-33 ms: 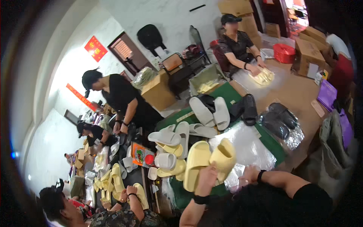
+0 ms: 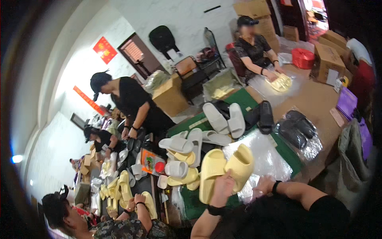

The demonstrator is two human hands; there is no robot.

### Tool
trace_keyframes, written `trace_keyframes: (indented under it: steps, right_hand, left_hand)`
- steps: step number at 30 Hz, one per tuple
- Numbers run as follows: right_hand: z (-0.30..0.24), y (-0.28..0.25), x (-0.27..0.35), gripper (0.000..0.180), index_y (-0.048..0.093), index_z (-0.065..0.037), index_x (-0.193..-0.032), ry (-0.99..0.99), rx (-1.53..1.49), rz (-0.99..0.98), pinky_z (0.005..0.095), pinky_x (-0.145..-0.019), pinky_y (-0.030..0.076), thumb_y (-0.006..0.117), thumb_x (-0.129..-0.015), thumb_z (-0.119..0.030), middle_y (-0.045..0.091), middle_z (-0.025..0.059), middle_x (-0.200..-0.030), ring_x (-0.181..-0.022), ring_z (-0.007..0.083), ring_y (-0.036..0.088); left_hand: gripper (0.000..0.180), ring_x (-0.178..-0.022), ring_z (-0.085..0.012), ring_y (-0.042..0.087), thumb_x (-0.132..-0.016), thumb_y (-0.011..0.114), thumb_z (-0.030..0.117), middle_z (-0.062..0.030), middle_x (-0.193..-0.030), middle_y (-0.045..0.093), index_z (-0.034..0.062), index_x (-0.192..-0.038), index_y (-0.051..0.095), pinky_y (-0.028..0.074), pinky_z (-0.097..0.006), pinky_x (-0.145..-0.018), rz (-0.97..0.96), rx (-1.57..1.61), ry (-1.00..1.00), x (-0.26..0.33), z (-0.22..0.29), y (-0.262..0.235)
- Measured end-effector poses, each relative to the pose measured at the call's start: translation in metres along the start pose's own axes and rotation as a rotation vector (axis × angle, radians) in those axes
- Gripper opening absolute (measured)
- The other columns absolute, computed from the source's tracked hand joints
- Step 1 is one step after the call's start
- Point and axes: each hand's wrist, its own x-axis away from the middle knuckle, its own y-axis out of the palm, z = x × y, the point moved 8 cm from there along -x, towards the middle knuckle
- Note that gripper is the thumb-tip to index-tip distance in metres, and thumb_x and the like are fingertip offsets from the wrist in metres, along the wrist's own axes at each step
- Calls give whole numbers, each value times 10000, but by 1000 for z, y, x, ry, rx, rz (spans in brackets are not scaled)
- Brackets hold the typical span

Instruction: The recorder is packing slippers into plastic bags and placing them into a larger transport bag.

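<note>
A pair of pale yellow slippers (image 2: 213,175) is held up side by side, soles down and toes away from me. My left hand (image 2: 223,187) grips them at the near side, its fingers closed. To its right, my right hand (image 2: 262,186) has its fingers bent on the near edge of a clear plastic bag (image 2: 258,155), one of a stack lying on a green mat (image 2: 284,149). The fingertips are partly hidden in the shiny film. Just left of the held pair are more yellow slippers (image 2: 185,177) and several light grey slippers (image 2: 177,144).
Black slippers in clear film (image 2: 296,129) lie at right on the brown tabletop (image 2: 314,103). Across the table a seated person (image 2: 254,51) handles a bagged yellow pair. Other people work at left beside piled slippers. A red-lidded jar (image 2: 159,167) stands near the grey slippers.
The view has shifted slightly, so the whole scene sits a little further right. The yellow slippers stay in my left hand, and my right hand stays at the plastic bag.
</note>
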Motion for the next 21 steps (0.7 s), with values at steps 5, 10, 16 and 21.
trace_keyframes:
  steps: [5, 10, 16, 21]
  right_hand:
    - [-7, -10, 23, 613, 442, -186, -1286, -254, -344, 60, 624, -970, 172, 430, -811, -573, 336, 243, -1321, -1247, 446, 236]
    - [1, -1, 23, 799, 348, -254, -1332, -353, -352, 134, 613, -960, 158, 609, -651, -582, 424, 162, -1302, -1225, 370, 327]
    - [-4, -28, 27, 728, 358, -378, -1315, -305, -109, -26, 525, -1010, 219, 440, -687, -738, 277, 272, -1352, -1179, 508, 312]
    - [10, -15, 25, 578, 357, -442, -1288, -425, 180, -59, 553, -976, 277, 467, -750, -622, 189, 268, -1389, -1182, 516, 303]
  left_hand:
    - [145, -913, -153, 562, -870, 540, 95, -84, -982, 590, 15, -990, 548, 458, -254, -812, -53, 220, 77, -18, -53, 79]
    - [177, -902, -193, 555, -900, 485, 155, -81, -928, 587, 34, -1022, 526, 459, -299, -817, -26, 397, 233, -101, -97, 83]
    - [337, -934, -237, 512, -904, 419, 200, -77, -1115, 493, 21, -1188, 386, 456, -347, -796, -249, -135, -127, -120, -155, -1]
    - [262, -759, -382, 569, -835, 438, 217, -207, -827, 592, 5, -927, 562, 448, -500, -707, -172, -1884, 37, -76, -167, -66]
